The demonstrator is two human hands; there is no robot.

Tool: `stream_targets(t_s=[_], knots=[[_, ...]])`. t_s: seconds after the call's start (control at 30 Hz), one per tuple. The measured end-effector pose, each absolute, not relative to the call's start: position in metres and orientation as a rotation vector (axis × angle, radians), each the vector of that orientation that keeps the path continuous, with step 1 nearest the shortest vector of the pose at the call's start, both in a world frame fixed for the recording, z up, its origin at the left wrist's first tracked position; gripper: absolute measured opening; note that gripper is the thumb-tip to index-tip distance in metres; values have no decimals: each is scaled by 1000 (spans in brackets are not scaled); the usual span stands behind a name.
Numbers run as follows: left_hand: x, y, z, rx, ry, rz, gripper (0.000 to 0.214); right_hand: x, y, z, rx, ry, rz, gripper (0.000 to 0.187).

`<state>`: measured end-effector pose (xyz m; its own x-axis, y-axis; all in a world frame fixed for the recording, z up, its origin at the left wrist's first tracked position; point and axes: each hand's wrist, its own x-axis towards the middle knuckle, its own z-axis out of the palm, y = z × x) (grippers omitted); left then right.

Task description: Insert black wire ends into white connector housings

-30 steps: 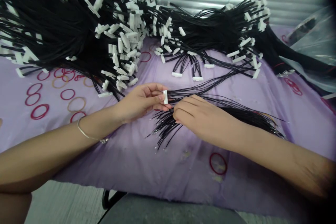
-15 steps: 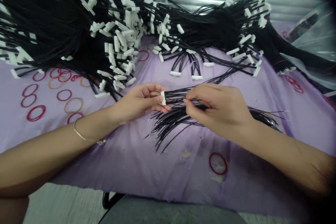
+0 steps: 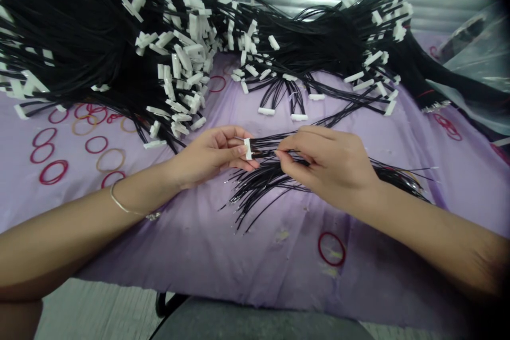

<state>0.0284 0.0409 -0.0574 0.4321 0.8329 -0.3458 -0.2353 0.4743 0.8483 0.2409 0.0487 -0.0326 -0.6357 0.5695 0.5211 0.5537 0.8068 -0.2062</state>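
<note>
My left hand (image 3: 223,151) pinches a white connector housing (image 3: 248,149) between thumb and fingers. Several thin black wires run rightward out of that housing. A little to its right, my right hand (image 3: 324,162) is closed, thumb and forefinger pinched on a black wire (image 3: 271,153) close to the housing. Whether this wire's tip is inside the housing, I cannot tell. Beneath both hands lies a loose bundle of black wires (image 3: 255,191) with bare metal tips fanned to the left; my right hand covers its middle.
A big heap of black wires with white connectors (image 3: 183,58) fills the back left. Another such bundle (image 3: 319,37) lies at the back centre. Red and tan rubber bands (image 3: 53,171) are scattered at left, and one red band (image 3: 331,248) is near the front. A plastic bag (image 3: 474,64) sits at far right.
My right hand has shifted slightly left, toward the white connector housing, with the wire in its pinch. My left hand has stayed in place.
</note>
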Motion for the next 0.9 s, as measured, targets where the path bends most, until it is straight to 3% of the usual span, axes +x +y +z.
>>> stream_targets(t_s=[0.33,0.9], knots=[[27,42,-59,787,845,755,16,242,51,-39,-738,-2463,-210,16],[29,43,-61,889,827,694,17,225,49,-57,-791,-2509,181,25]])
